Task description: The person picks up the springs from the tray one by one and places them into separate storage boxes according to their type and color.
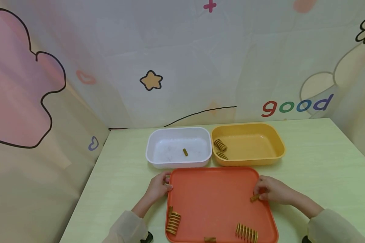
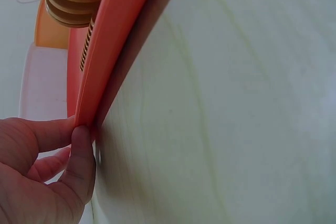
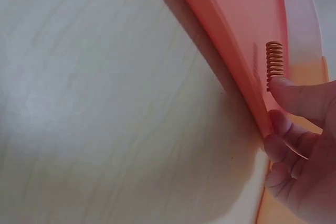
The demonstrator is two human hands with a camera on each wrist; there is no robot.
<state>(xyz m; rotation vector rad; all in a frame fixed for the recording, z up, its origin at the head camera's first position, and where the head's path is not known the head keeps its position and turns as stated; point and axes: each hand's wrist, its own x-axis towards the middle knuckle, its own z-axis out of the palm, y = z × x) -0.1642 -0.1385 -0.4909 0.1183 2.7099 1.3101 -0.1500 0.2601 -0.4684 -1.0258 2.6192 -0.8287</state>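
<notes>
An orange-red tray point(image 1: 213, 199) lies on the table with metal coil springs on it. My left hand point(image 1: 156, 187) pinches the tray's left rim between thumb and fingers; the left wrist view shows this grip closely. At the right rim, my right hand point(image 1: 273, 189) holds a small coil spring point(image 3: 274, 61) under its thumb, while other fingertips touch the tray's edge. A large spring point(image 1: 173, 223) and a small spring point(image 1: 170, 211) lie by the tray's left side. Near the front are another small spring point(image 1: 210, 239) and a large ribbed spring point(image 1: 246, 233).
Behind the tray stands a white bin point(image 1: 178, 164) with one small spring point(image 1: 185, 152) inside. Beside it, a yellow bin point(image 1: 249, 162) holds two large springs point(image 1: 220, 145) at its left end. A printed curtain point(image 1: 188, 60) hangs behind the pale green table point(image 1: 316, 162).
</notes>
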